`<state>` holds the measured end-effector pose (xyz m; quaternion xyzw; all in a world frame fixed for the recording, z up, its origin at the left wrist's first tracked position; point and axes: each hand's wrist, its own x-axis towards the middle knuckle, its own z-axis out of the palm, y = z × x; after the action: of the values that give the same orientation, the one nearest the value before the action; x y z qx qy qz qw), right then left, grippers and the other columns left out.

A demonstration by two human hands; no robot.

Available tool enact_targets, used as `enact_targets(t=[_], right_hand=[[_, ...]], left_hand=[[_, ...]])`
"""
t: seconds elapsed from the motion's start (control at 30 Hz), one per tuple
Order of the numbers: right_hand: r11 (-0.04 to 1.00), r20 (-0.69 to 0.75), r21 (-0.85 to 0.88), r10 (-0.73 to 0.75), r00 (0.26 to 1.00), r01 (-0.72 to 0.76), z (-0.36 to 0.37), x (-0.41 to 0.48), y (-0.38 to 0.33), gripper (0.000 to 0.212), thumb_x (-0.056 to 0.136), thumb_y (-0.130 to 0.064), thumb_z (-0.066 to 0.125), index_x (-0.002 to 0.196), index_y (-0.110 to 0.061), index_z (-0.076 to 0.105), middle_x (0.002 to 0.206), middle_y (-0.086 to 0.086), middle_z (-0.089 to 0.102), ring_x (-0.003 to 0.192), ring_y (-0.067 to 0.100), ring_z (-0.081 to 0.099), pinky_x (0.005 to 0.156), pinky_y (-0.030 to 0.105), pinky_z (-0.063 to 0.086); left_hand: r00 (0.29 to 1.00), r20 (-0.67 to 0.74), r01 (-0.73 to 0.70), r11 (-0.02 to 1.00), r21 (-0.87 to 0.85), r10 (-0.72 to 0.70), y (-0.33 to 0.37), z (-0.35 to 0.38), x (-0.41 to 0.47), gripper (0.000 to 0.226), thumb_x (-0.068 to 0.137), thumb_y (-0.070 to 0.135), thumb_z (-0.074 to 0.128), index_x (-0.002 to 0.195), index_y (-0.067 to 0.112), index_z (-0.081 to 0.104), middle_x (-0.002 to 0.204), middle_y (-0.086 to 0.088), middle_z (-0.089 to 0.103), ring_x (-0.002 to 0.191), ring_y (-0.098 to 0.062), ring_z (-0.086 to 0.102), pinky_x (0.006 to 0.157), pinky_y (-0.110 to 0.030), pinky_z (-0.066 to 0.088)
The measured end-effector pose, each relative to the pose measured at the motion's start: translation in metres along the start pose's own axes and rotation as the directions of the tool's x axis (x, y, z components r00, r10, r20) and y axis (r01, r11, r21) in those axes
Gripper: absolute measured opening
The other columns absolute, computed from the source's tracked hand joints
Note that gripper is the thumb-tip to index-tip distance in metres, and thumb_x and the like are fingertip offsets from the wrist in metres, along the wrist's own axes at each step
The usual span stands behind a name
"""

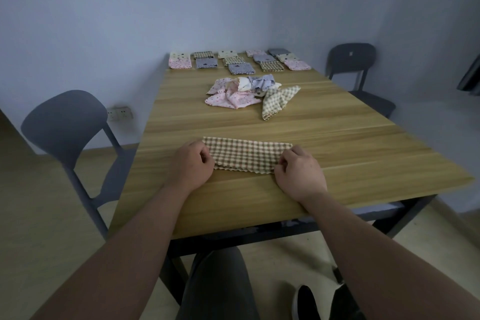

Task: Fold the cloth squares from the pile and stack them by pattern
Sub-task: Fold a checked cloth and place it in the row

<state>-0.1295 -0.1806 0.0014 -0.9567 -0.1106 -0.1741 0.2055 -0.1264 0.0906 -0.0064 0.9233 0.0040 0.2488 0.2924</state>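
From the head view, the brown checked cloth (245,154) lies folded on the near bench (337,143), long axis running left to right. The left hand (191,163) and right hand (298,171) pinch its two ends with curled fingers.

bare table (337,143) lies open between the checked cloth (246,154) at the near edge and the loose pile (241,93) in the middle, with wide free strips either side of the pile. only a narrow band separates the pile from the folded stacks (239,61) lining the far edge, close to the wall (233,8). a grey chair (65,122) flanks the left side, a dark chair (353,60) the right.
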Motion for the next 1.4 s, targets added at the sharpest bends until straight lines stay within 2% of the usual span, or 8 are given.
enact_targets(t=[0.17,0.3,0.47,0.53,0.63,0.8,1.1,1.4], right_hand=[[0.999,0.006,-0.043,0.003,1.000,-0.003,0.001,0.000,0.002,0.017,0.087,-0.027,0.056,0.086,-0.013,0.065,0.096,0.002,0.059,0.091,0.024,0.056,0.077,0.036,0.048],[0.985,-0.034,-0.170,-0.005,0.999,-0.001,0.001,-0.001,0.001,0.035,0.085,-0.047,0.046,0.079,-0.021,0.067,0.090,-0.007,0.063,0.093,0.021,0.056,0.080,0.037,0.045],[0.992,-0.182,-0.116,0.038,0.983,-0.059,-0.006,0.001,-0.004,0.044,0.097,-0.056,0.046,0.095,-0.024,0.076,0.117,-0.004,0.066,0.114,0.023,0.055,0.096,0.043,0.041],[0.994,-0.137,-0.068,0.071,0.988,-0.081,-0.013,0.012,-0.014,0.042,0.102,-0.048,0.042,0.119,-0.023,0.071,0.135,0.000,0.060,0.130,0.023,0.048,0.106,0.045,0.036],[0.998,0.054,-0.063,0.021,0.998,-0.018,-0.011,0.042,-0.035,0.047,0.104,-0.031,0.037,0.147,-0.014,0.048,0.155,0.004,0.044,0.148,0.024,0.031,0.118,0.043,0.030],[0.998,0.410,-0.048,-0.019,0.912,0.042,0.019,0.060,-0.055,0.059,0.101,-0.016,0.037,0.158,-0.011,0.025,0.167,0.008,0.019,0.155,0.028,0.012,0.125,0.041,0.016],[0.985,0.461,-0.169,0.094,0.882,-0.016,0.037,0.049,-0.040,0.062,0.105,-0.053,0.009,0.162,-0.030,0.007,0.170,-0.007,0.002,0.156,0.020,-0.005,0.126,0.045,-0.001],[0.960,0.492,-0.209,0.269,0.828,-0.188,0.011,0.036,-0.013,0.065,0.103,-0.058,0.005,0.162,-0.031,-0.002,0.169,-0.009,-0.010,0.155,0.023,-0.015,0.124,0.054,-0.006]], left_hand=[[0.998,0.057,0.006,0.996,0.090,-0.011,0.000,-0.001,-0.001,0.016,0.075,0.017,0.066,0.063,0.021,0.057,0.086,0.004,0.068,0.081,-0.020,0.060,0.070,-0.035,0.050],[0.996,0.074,-0.075,0.964,0.256,0.058,0.003,-0.004,-0.002,0.012,0.070,0.032,0.055,0.060,0.025,0.054,0.078,0.013,0.064,0.087,-0.020,0.057,0.077,-0.034,0.040],[0.981,-0.055,-0.159,0.939,0.305,0.184,0.019,-0.009,-0.001,0.021,0.080,0.032,0.046,0.082,0.023,0.065,0.094,0.006,0.068,0.102,-0.022,0.058,0.093,-0.039,0.039],[0.975,-0.033,-0.205,0.948,0.242,0.219,0.031,-0.006,0.011,0.026,0.090,0.025,0.047,0.100,0.018,0.070,0.109,0.000,0.070,0.109,-0.024,0.060,0.099,-0.039,0.041],[0.964,0.198,-0.205,0.971,0.127,0.178,0.053,0.007,0.032,0.035,0.103,0.021,0.043,0.132,0.014,0.062,0.140,-0.004,0.059,0.130,-0.024,0.051,0.111,-0.039,0.038],[0.874,0.472,-0.234,0.949,0.213,0.110,0.049,0.041,0.036,0.052,0.106,0.026,0.032,0.157,0.013,0.031,0.164,-0.006,0.029,0.152,-0.025,0.023,0.124,-0.040,0.018],[0.837,0.547,-0.206,0.914,0.349,-0.021,0.027,0.049,0.039,0.058,0.108,0.045,0.016,0.162,0.026,0.012,0.170,0.003,0.007,0.156,-0.019,0.003,0.126,-0.042,0.002],[0.813,0.546,-0.049,0.909,0.414,-0.204,0.018,0.022,0.028,0.066,0.103,0.061,0.009,0.162,0.032,0.002,0.170,0.005,-0.006,0.156,-0.020,-0.008,0.125,-0.050,-0.005]])
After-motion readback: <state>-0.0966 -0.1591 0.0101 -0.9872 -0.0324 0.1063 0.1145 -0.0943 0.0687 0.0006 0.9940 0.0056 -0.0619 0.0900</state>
